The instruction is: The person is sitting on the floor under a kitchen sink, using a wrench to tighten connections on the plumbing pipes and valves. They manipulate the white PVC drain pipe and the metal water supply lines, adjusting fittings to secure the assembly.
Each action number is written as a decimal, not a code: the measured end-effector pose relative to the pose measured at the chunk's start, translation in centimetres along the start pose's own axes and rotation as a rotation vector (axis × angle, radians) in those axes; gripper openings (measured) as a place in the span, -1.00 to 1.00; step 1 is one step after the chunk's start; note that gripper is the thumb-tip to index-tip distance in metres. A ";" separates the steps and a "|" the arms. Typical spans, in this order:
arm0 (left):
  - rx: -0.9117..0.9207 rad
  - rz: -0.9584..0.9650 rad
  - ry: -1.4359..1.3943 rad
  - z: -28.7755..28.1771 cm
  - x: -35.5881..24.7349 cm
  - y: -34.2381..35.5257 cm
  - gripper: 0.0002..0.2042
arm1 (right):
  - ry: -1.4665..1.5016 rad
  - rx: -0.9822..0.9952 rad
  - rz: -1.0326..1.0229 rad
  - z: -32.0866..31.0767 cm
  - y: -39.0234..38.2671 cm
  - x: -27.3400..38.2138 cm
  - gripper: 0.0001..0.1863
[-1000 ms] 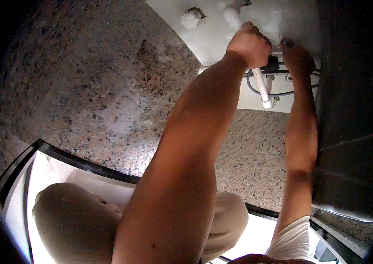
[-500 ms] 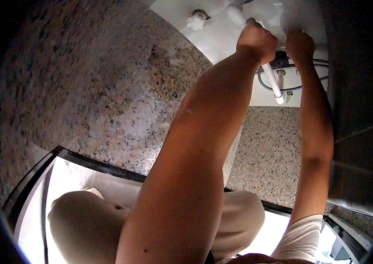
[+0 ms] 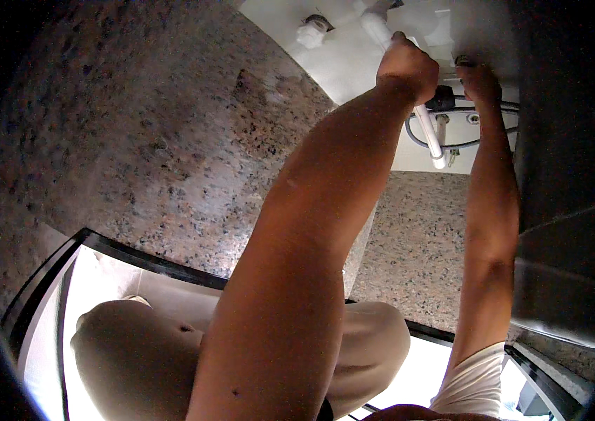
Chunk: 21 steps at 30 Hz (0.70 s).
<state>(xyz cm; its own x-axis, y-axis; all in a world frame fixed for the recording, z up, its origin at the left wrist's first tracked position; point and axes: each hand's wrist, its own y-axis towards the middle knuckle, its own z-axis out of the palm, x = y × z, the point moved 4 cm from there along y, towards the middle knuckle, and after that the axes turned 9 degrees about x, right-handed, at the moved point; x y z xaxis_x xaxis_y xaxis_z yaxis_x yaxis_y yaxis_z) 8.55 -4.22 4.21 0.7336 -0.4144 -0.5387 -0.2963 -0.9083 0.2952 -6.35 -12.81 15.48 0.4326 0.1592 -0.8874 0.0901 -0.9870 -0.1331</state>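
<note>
My left hand is closed round a white plastic pipe, whose lower end shows below the fist. Just above the fist, a thicker white pipe runs up toward the wall. To the right, my right hand is closed with its fingers curled at the white wall. By its fingertips is a small dark, round fitting; what the fingers hold is mostly hidden. A black block-shaped piece and a thin dark hose lie between and below the hands.
A white-wrapped pipe stub sticks out of the white wall at upper left. Speckled stone panels flank my left arm, and a dark panel stands close on the right. A black-edged cabinet frame crosses before my knees.
My right hand has shifted slightly down, uncovering the dark round fitting by its fingertips. My left hand keeps its grip on the pipe. The whole view has moved a little.
</note>
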 end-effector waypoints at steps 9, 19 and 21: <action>-0.009 -0.030 0.024 0.6 0.4 -0.5 -0.83 | 0.215 -0.064 0.246 -1.6 -2.1 2.7 -0.59; -0.091 0.009 -0.022 -0.3 -1.6 0.2 -0.82 | 1.584 -0.430 0.064 9.4 1.6 -4.5 -0.93; -0.111 0.010 0.002 0.1 -2.0 0.6 -0.81 | 1.721 -0.347 0.065 10.0 2.0 -5.2 -0.91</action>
<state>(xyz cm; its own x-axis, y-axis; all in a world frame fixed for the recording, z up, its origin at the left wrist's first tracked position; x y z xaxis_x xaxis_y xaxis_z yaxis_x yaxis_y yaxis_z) 6.81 -3.92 5.37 0.7322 -0.4229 -0.5339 -0.2338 -0.8923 0.3862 -17.37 -15.88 15.45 0.7939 0.1899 0.5777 0.1063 -0.9787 0.1756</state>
